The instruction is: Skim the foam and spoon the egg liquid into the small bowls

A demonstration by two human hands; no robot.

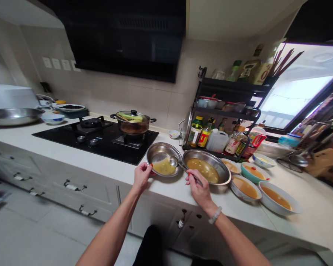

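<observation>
My left hand (pixel 142 178) pinches the near left rim of a round steel bowl (pixel 158 148), which holds a shallow pool of yellowish liquid with small dark bits. In my right hand (pixel 199 187) is the handle of a steel ladle (pixel 173 161); its head is over the right side of that bowl, and I cannot tell whether it touches the liquid. Just right of it, a larger steel basin (pixel 227 173) contains more yellow-brown broth with pale pieces. My right hand is in front of the basin's near left edge.
Several bowls of orange-brown liquid, including a white bowl (pixel 294 205) and a green bowl (pixel 248 173), stand at right. Behind are a black rack (pixel 224 111) with bottles and a lidded pot (pixel 133 125) on the gas hob (pixel 108 147). A wide pan (pixel 13 117) sits far left.
</observation>
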